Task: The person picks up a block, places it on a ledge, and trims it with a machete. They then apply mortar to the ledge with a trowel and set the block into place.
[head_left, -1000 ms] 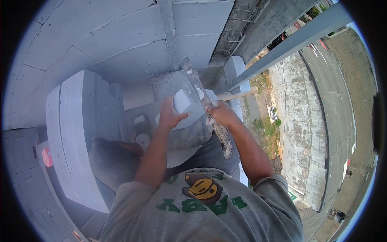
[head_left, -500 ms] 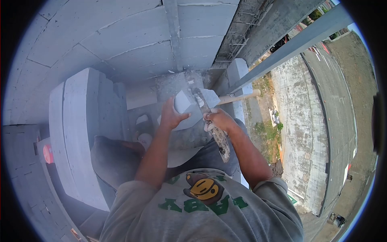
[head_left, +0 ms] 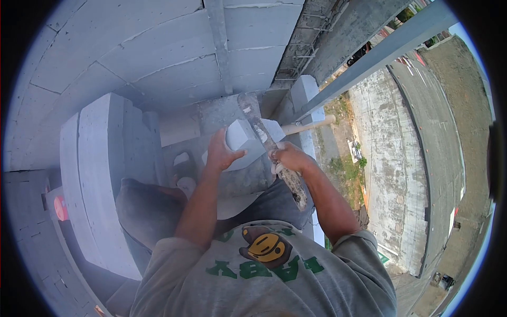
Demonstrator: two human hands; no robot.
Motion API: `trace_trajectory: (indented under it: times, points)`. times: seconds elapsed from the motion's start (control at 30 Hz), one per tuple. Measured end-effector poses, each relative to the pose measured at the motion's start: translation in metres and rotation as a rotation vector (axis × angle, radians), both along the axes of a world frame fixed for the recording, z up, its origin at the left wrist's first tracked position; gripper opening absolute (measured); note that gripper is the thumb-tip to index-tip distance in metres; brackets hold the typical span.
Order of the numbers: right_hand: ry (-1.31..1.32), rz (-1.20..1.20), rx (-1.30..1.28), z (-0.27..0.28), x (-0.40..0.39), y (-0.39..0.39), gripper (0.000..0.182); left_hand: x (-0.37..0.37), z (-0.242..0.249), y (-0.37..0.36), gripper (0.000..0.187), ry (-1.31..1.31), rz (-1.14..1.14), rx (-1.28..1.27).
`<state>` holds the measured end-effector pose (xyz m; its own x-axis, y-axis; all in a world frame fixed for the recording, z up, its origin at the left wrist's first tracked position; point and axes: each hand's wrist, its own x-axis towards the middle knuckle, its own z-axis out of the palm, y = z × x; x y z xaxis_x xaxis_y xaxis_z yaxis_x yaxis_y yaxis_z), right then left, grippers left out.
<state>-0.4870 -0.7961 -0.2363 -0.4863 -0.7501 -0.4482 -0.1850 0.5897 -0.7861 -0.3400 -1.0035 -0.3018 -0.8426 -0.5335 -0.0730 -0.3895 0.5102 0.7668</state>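
I have my left hand [head_left: 219, 152] just off the middle toward ten o'clock, spread wide with fingers and thumb around a white block [head_left: 239, 133], which sits close in at eleven. My right hand [head_left: 290, 157], at three o'clock, is closed around the long, worn tool [head_left: 262, 133]; its blade end runs up toward twelve and its blotched, pale handle end points down toward five. The blade crosses the block's right edge in my view, though I can't tell whether the two touch. Another white piece [head_left: 273, 128] shows behind the blade at one o'clock. On my grey T-shirt [head_left: 211, 296], at six, green letters [head_left: 285, 271] lie upside down to me and seem to spell BABY, next to a yellow-and-brown cartoon monkey head [head_left: 266, 247]; a second row beyond it is too folded to read. Thick pale slabs [head_left: 95, 185] stand at nine, with a red round object [head_left: 61, 208] just past them. A grey beam [head_left: 380, 58] slants out toward two. The green-and-white patch [head_left: 383, 257] near four is too small to make out.
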Motion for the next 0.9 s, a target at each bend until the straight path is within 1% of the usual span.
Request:
trace_trajectory:
  times: [0.07,0.1,0.17,0.2,0.23,0.27,0.3,0.33,0.4,0.43,0.47,0.5,0.57,0.63,0.7,0.73,0.8,0.83,0.87,0.9]
  points:
    - [-0.697,-0.21,0.018,0.019,-0.001,-0.002,0.027,0.0,0.005,0.005,0.096,-0.021,0.043,0.02]
    - [-0.704,-0.207,0.013,0.028,0.003,-0.005,0.027,-0.001,0.01,0.005,0.094,-0.037,0.087,0.036]
    - [-0.535,-0.21,-0.094,0.045,0.012,-0.01,0.028,-0.005,0.021,0.007,0.09,-0.07,0.127,0.021]
    - [-0.537,-0.207,-0.093,0.044,0.014,-0.01,0.028,-0.005,0.023,0.01,0.087,-0.102,0.163,0.014]
    - [-0.291,-0.152,-0.132,0.044,0.015,-0.009,0.028,-0.006,0.024,0.011,0.087,-0.101,0.166,0.014]
    - [-0.043,-0.095,-0.172,0.045,0.014,-0.009,0.028,-0.009,0.025,0.01,0.091,-0.202,0.201,-0.022]
    - [-0.041,-0.093,-0.174,0.046,0.014,-0.007,0.028,-0.012,0.029,0.009,0.096,-0.303,0.237,-0.058]
    - [-0.094,-0.137,-0.179,0.05,0.013,-0.001,0.027,-0.015,0.033,0.007,0.096,-0.302,0.241,-0.059]
    - [-0.162,-0.182,-0.179,0.053,0.014,0.01,0.027,-0.015,0.038,0.006,0.106,-0.466,0.334,-0.115]
    - [-0.093,-0.176,-0.098,0.053,0.015,0.016,0.027,-0.012,0.033,0.004,0.106,-0.479,0.335,-0.116]
    - [-0.024,-0.166,-0.02,0.051,0.015,0.021,0.027,-0.009,0.024,0.0,0.111,-0.529,0.356,-0.102]
    - [-0.036,-0.161,-0.021,0.043,0.017,0.027,0.027,-0.005,0.02,-0.003,0.117,-0.58,0.379,-0.088]
    - [0.08,-0.17,-0.022,0.02,0.023,0.037,0.028,-0.007,0.029,0.0,0.12,-0.62,0.349,-0.083]
    - [0.054,-0.157,-0.019,0.012,0.029,0.04,0.027,-0.009,0.041,0.005,0.123,-0.663,0.318,-0.076]
    - [0.036,-0.155,-0.014,0.001,0.03,0.044,0.027,-0.014,0.047,0.009,0.118,-0.615,0.291,-0.05]
    - [0.043,-0.167,-0.035,-0.009,0.033,0.047,0.026,-0.015,0.042,0.008,0.118,-0.624,0.291,-0.052]
    - [0.035,-0.179,-0.054,-0.016,0.037,0.052,0.024,-0.017,0.033,0.008,0.105,-0.532,0.116,-0.252]
    - [-0.083,-0.229,-0.032,-0.01,0.039,0.052,0.023,-0.014,0.033,0.008,0.105,-0.549,0.112,-0.255]
    - [-0.198,-0.28,-0.014,-0.01,0.041,0.052,0.023,-0.015,0.033,0.004,0.096,-0.492,0.014,-0.336]
    - [-0.208,-0.287,-0.023,-0.013,0.043,0.054,0.023,-0.018,0.039,0.001,0.088,-0.428,-0.086,-0.418]
